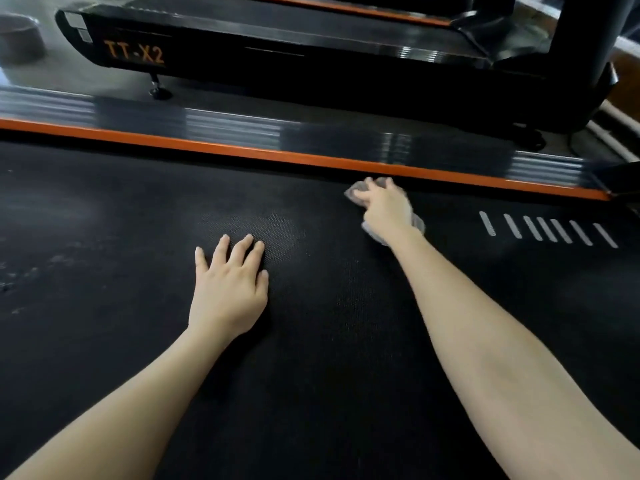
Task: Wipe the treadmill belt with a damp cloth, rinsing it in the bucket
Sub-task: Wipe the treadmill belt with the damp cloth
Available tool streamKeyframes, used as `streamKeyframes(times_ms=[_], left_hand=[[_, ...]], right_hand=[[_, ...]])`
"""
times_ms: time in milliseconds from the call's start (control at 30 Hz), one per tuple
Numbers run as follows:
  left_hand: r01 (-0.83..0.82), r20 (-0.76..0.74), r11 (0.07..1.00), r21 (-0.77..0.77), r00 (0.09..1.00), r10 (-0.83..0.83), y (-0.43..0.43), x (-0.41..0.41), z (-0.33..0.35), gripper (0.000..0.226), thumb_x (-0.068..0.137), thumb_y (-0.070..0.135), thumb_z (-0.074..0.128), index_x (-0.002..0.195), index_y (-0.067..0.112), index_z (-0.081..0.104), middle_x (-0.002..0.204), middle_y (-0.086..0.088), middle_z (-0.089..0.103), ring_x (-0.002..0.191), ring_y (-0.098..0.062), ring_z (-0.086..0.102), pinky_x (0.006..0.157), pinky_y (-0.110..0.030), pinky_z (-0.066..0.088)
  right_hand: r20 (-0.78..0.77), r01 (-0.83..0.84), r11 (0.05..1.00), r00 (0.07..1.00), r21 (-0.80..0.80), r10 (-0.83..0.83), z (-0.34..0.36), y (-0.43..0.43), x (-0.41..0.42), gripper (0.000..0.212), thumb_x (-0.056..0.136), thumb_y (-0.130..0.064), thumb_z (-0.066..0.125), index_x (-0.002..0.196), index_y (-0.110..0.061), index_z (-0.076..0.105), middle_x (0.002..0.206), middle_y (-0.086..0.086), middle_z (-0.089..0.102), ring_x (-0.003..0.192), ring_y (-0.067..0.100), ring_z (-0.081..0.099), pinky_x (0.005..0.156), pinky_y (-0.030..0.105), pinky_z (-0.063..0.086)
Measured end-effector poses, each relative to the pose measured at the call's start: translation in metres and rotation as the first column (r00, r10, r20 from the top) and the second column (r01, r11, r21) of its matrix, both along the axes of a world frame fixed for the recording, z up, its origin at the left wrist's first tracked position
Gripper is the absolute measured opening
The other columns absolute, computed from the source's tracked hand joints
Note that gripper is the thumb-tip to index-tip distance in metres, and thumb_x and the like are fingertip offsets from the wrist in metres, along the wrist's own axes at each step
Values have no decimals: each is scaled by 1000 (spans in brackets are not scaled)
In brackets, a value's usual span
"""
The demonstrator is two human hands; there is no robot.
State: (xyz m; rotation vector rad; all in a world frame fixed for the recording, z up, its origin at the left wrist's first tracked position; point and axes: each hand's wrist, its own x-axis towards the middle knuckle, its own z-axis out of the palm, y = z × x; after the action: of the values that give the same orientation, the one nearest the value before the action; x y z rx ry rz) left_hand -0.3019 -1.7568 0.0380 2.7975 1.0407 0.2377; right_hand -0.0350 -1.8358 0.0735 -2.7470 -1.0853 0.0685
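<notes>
Two hands, one cloth, one belt [138, 237]. Left hand [228, 282] lies flat on the belt, fingers straight and spread, holding nothing. Right hand [384, 206] is curled round the cloth [354, 192], bunched against the belt's far edge just beside the orange strip [242, 150]. Seven white stripes [547, 229] are printed on the belt, right of the cloth. Second treadmill [242, 53], marked TT-X2, is parallel beyond the rail [138, 112]. Round grey container [20, 38] top left, blurred. Black post [585, 46] top right.

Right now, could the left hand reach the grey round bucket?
Probably not: the left hand lies flat on the black belt, and the grey round bucket sits far beyond the orange rail.
</notes>
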Motion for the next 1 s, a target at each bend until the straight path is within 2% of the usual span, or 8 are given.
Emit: streamKeyframes(times_ms=[333, 400, 500, 567, 667, 767, 867, 1000], left_hand=[[24, -17, 999, -35, 1000, -24, 3, -6, 3, 52, 98, 35, 31, 148, 21, 29, 156, 1, 23, 145, -29, 11, 115, -56, 3], [23, -4, 999, -32, 1000, -24, 3, -6, 1, 52, 98, 35, 30, 148, 21, 29, 157, 1, 23, 145, -29, 9, 115, -56, 2], [26, -9, 999, -30, 1000, -26, 3, -5, 1, 51, 98, 34, 31, 148, 20, 30, 156, -1, 24, 145, -30, 10, 115, -56, 2], [30, -9, 999, -29, 999, -30, 3, -4, 2, 51, 98, 34, 32, 147, 19, 31, 156, -1, 25, 144, -30, 11, 115, -57, 2], [33, 1, 999, -33, 999, -33, 2, -4, 2, 51, 98, 34, 32, 147, 19, 32, 156, -2, 25, 144, -31, 11, 115, -57, 2], [40, 6, 999, -33, 999, -39, 2, -5, 4, 51, 99, 34, 32, 147, 18, 32, 155, -2, 25, 144, -31, 12, 115, -57, 3], [47, 9, 998, -39, 999, -46, 4, -8, 5, 50, 99, 34, 33, 147, 20, 33, 155, -1, 26, 144, -29, 13, 115, -55, 3], [51, 28, 998, -36, 998, -50, 7, -8, 4, 49, 98, 32, 36, 146, 21, 35, 155, -1, 27, 144, -30, 14, 115, -54, 4]], right_hand=[[-32, -812, 579, 578, 72, 815, -12, -173, -172, 57, 64, -4, 60, 118, -21, 67, 140, 4, 51, 136, 39, 34, 110, 56, 25], [-76, -742, 669, 666, 41, 742, -5, -175, -135, 65, 59, 1, 61, 120, -24, 66, 141, 2, 50, 138, 35, 32, 110, 57, 28], [-34, -281, 959, 959, 31, 282, 10, -134, -75, 66, 78, 4, 57, 132, -32, 54, 152, -7, 34, 145, 26, 17, 115, 46, 23], [-15, -79, 995, 997, 60, 80, 11, -114, -75, 58, 88, -2, 51, 135, -35, 50, 154, -8, 29, 146, 24, 11, 117, 39, 17], [9, -339, 935, 941, 106, 340, -3, -133, -136, 54, 81, -3, 50, 125, -32, 61, 147, -2, 43, 140, 34, 25, 115, 42, 18], [-42, -683, 724, 724, 96, 688, -11, -198, -222, 53, 68, -4, 60, 117, -24, 67, 140, 5, 52, 135, 41, 34, 112, 55, 22], [-56, -747, 665, 663, 13, 746, 2, -257, -202, 62, 56, -4, 68, 116, -23, 67, 136, 3, 55, 134, 38, 39, 112, 53, 23], [-44, -85, 995, 996, -55, 83, 24, -333, -115, 66, 70, 3, 55, 129, -26, 55, 144, 0, 45, 139, 29, 29, 115, 34, 19]])
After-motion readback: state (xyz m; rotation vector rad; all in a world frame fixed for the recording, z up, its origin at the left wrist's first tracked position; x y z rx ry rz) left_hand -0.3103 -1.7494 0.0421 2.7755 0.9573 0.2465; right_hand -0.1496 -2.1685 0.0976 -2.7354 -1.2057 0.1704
